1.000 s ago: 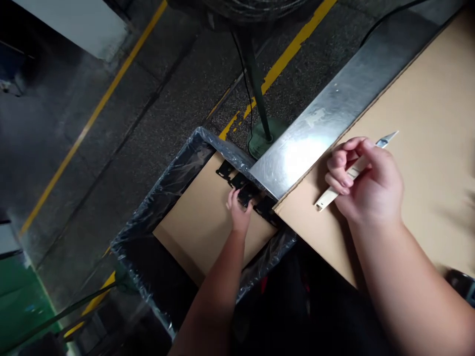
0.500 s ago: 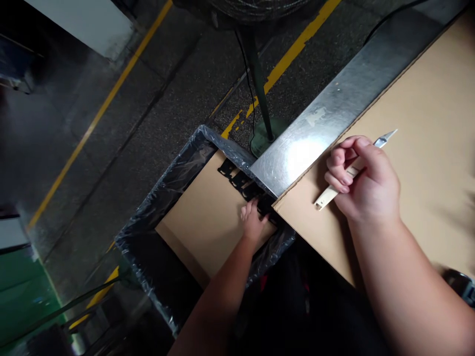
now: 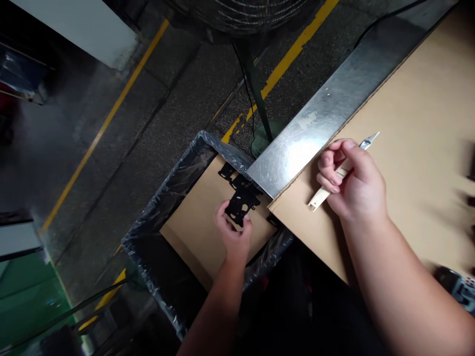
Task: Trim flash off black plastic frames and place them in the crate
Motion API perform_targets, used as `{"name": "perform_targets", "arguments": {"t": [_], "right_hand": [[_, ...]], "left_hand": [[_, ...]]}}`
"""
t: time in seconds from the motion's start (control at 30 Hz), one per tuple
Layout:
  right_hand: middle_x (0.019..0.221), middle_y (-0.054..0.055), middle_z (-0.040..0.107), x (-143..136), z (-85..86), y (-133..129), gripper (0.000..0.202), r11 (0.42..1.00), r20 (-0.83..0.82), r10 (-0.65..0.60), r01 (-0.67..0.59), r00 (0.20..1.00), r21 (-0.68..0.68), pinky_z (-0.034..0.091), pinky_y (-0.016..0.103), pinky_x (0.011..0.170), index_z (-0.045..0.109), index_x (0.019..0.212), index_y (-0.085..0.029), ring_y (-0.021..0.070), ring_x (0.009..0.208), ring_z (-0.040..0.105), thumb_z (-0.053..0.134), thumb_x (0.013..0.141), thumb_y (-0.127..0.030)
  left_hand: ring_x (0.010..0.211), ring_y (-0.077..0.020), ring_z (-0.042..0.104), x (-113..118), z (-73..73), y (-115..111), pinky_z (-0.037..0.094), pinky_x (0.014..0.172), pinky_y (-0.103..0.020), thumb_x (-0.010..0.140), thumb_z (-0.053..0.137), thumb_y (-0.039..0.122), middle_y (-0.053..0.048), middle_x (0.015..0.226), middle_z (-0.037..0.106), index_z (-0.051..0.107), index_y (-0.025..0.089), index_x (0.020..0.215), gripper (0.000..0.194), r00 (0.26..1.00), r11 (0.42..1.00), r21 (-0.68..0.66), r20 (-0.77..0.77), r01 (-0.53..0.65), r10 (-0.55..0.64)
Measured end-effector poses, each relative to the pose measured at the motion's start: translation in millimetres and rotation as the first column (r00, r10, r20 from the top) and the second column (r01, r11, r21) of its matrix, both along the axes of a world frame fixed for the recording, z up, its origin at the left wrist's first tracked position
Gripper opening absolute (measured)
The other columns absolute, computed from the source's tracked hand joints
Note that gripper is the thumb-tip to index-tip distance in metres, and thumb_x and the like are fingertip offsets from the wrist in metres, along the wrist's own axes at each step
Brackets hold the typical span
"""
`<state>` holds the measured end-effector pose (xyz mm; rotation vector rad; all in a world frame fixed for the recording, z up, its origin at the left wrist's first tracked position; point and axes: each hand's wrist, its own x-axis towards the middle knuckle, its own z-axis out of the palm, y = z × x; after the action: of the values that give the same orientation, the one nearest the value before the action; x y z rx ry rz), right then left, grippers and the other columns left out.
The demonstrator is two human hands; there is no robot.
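My left hand (image 3: 234, 235) is inside the lined bin, its thumb and fingers closed on the edges of a flat black plastic part (image 3: 243, 202) with cut-out holes. Beneath it lies a cardboard sheet (image 3: 193, 212), with more black parts (image 3: 226, 171) along its far edge. My right hand (image 3: 356, 185) is over the cardboard-covered table, fingers wrapped round a craft knife (image 3: 319, 198) with a pale handle. The knife's pointed blade sticks out past the thumb, toward the upper right.
Dark plastic lining (image 3: 148, 205) covers the bin's rim. The metal table edge (image 3: 297, 138) borders the cardboard top (image 3: 415, 113). A floor fan (image 3: 256, 15) stands beyond on its pole. A dark object (image 3: 454, 287) sits at the lower right.
My left hand has drawn one black part away from the row at the sheet's far edge, toward the lower left. The right hand still holds the knife; the view has shifted slightly.
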<state>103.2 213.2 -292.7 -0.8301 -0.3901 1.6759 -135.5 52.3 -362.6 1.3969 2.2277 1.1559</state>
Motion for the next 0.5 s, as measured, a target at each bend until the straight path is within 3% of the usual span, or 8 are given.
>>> {"name": "perform_targets", "arguments": {"t": [0.13, 0.23, 0.4, 0.5], "right_hand": [[0.068, -0.002, 0.063, 0, -1.7, 0, 0.012, 1.000, -0.025, -0.002, 0.002, 1.000, -0.005, 0.026, 0.015, 0.032, 0.070, 0.086, -0.018, 0.0048, 0.042, 0.036, 0.075, 0.090, -0.029], [0.068, -0.003, 0.063, -1, -3.2, 0, 0.016, 1.000, -0.028, -0.002, 0.001, 1.000, -0.022, 0.028, 0.014, 0.032, 0.070, 0.086, -0.019, 0.0041, 0.041, 0.036, 0.078, 0.088, -0.033], [0.074, -0.002, 0.063, -5, -4.8, 2, 0.021, 0.991, 0.005, -0.059, 0.059, 0.998, -0.122, 0.054, 0.016, 0.053, 0.069, 0.086, -0.024, 0.0085, 0.061, 0.060, 0.082, 0.087, -0.041], [0.075, -0.002, 0.063, -7, -5.7, 2, 0.024, 0.992, 0.005, -0.046, 0.046, 0.999, -0.114, 0.054, 0.018, 0.055, 0.068, 0.086, -0.027, 0.0095, 0.064, 0.059, 0.082, 0.087, -0.047]], "left_hand": [[0.130, -0.0293, 0.058, 21, 64.5, 40, 0.051, 0.112, -0.047, 0.083, 0.068, 0.028, -0.014, 0.139, 0.055, 0.052, 0.021, 0.147, 0.066, 0.952, 0.930, 0.229, -0.176, 0.286, -0.249], [0.127, -0.0324, 0.059, 58, 94.1, 67, 0.052, 0.110, -0.051, 0.080, 0.069, 0.033, -0.015, 0.138, 0.061, 0.054, 0.018, 0.146, 0.070, 0.889, 0.859, 0.260, -0.259, 0.442, -0.379], [0.121, -0.0295, 0.065, 126, 108.3, 89, 0.054, 0.108, -0.046, 0.080, 0.073, 0.040, -0.014, 0.130, 0.069, 0.058, 0.017, 0.137, 0.063, 0.795, 0.724, 0.328, -0.230, 0.606, -0.561], [0.121, -0.0275, 0.067, 153, 111.4, 92, 0.055, 0.109, -0.046, 0.083, 0.074, 0.040, -0.013, 0.128, 0.071, 0.056, 0.018, 0.136, 0.061, 0.759, 0.672, 0.379, -0.149, 0.636, -0.634]]}}
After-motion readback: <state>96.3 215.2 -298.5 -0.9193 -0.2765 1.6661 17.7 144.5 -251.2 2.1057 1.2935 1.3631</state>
